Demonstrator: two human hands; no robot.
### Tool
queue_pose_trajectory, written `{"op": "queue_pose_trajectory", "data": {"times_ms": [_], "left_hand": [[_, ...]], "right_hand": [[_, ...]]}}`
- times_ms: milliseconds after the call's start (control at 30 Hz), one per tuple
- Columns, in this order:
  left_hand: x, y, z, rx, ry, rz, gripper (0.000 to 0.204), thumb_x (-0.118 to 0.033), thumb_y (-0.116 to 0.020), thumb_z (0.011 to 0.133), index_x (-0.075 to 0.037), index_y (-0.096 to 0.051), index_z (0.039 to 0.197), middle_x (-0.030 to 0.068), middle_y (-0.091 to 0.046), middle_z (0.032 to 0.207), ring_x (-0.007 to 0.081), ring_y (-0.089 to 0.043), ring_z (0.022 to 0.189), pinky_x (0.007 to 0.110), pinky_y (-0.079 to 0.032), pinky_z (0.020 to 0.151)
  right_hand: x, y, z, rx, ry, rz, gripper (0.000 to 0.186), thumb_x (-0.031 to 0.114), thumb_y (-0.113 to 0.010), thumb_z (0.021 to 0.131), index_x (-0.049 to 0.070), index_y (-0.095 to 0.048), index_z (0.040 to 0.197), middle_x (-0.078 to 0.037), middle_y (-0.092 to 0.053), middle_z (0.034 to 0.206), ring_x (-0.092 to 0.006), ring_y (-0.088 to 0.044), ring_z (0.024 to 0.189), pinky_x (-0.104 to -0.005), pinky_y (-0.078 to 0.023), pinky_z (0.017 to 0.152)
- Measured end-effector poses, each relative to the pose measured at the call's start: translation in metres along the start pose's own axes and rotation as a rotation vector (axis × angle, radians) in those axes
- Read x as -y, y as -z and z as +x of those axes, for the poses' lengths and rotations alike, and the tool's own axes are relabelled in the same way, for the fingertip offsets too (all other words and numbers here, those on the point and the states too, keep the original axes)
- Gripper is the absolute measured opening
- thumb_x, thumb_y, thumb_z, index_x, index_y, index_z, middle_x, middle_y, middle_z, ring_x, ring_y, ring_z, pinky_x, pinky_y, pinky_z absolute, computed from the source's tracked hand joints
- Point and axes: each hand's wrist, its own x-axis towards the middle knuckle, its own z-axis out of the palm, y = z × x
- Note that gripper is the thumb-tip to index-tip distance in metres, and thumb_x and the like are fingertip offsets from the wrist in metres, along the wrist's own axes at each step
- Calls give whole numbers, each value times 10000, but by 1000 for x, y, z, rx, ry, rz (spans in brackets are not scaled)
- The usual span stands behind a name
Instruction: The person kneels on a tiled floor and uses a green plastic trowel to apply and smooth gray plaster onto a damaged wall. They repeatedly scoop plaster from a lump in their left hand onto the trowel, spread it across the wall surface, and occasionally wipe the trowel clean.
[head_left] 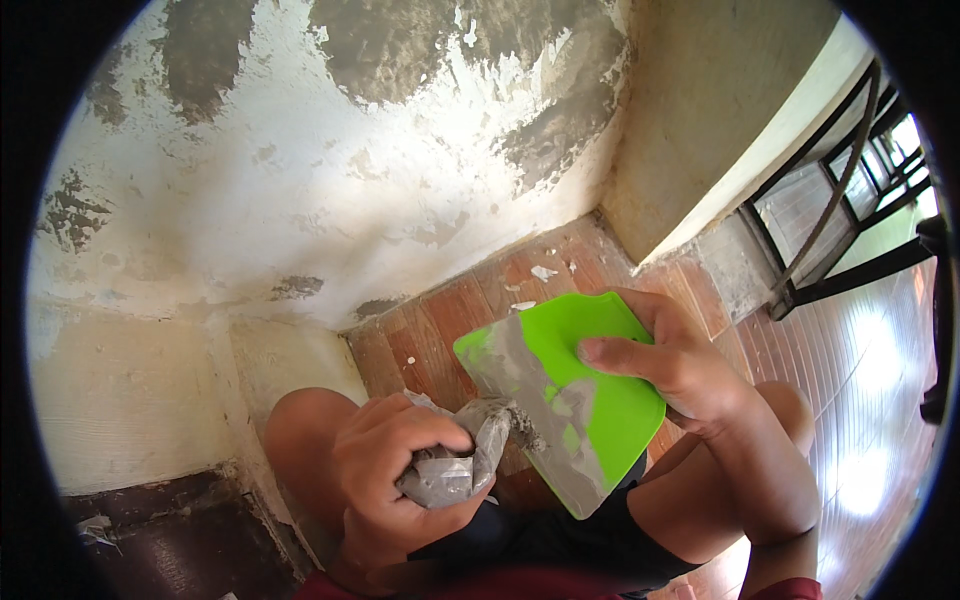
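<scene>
My right hand point(665, 355) grips a bright green plastic scraper point(605, 415), its thumb flat on the near face. Grey paste point(545, 400) is smeared in a band along the scraper's left edge. In my left hand point(395, 450), the fingers are wrapped round a crumpled clear plastic bag point(455, 475) with grey paste inside. The bag's mouth points right and meets the scraper's left edge, where a dark grey lump point(525, 430) sits. Both hands are held above my lap, between my bent knees.
Ahead stands a white wall point(350, 200) with peeling paint and grey patches. A beige pillar point(720, 110) rises at the right, beside a black metal frame point(850, 270). Paint flakes point(543, 272) lie on the wood-patterned floor point(440, 335). A dark brown surface point(180, 545) is at the lower left.
</scene>
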Motion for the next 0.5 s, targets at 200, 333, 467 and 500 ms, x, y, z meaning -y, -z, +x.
{"op": "queue_pose_trajectory", "data": {"times_ms": [200,333,467,500], "left_hand": [[1,5,5,64,12,56,410,-121,-825,573,-27,-706,954,90,-675,750,253,-616,609,341,-484,598],[4,13,8,139,-45,115,410,-115,-777,544,-15,-718,938,86,-644,712,240,-584,579,335,-462,575],[3,12,9,118,-57,134,442,-133,-716,499,-9,-732,923,77,-606,678,228,-549,553,332,-439,557],[3,13,10,117,-69,148,449,-137,-713,495,-11,-734,926,75,-605,676,228,-551,555,332,-440,556]], "right_hand": [[4,1,-3,-43,25,-75,381,197,-711,881,-47,-619,1158,-86,-699,990,-116,-647,859,-260,-508,766],[2,1,-3,-36,38,-57,377,195,-712,878,-45,-622,1155,-80,-698,974,-112,-644,839,-257,-507,749],[0,2,-1,-23,27,-71,373,194,-712,877,-44,-630,1152,-77,-698,964,-111,-642,820,-255,-506,732],[0,2,-1,-15,20,-60,373,195,-713,878,-44,-631,1153,-78,-698,965,-111,-642,821,-255,-506,732]]}}
